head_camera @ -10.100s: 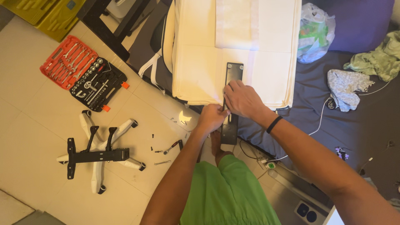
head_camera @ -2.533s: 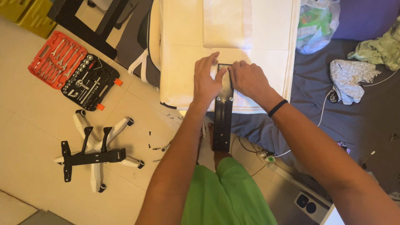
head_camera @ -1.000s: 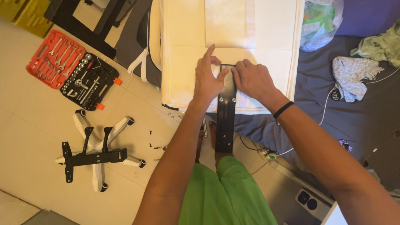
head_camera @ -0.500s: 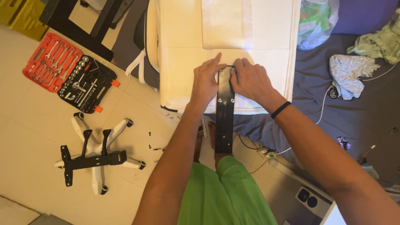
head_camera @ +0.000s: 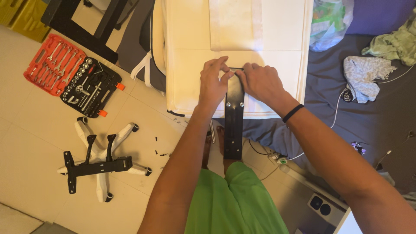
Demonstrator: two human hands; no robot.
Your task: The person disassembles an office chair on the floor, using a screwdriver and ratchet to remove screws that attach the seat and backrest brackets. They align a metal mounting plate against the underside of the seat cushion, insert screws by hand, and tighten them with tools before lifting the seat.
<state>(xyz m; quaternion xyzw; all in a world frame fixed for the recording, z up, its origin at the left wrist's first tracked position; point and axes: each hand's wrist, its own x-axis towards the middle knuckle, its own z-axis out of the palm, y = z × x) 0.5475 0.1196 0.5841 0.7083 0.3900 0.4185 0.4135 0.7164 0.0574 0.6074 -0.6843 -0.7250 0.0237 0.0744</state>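
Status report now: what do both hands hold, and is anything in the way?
Left hand and right hand: grip on top end of black bracket. Bracket lies flat on cream cushion. Nothing in the way.

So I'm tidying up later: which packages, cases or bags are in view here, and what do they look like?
Plastic bag: top right on the dark bedding, crumpled, clear with green print.
Socket set case: on the floor at left, open, red half and black half, orange latches.
Yellow crate: top left corner, partly cut off.

Long black metal bracket (head_camera: 234, 125) lies, apparently flat, on cushion.
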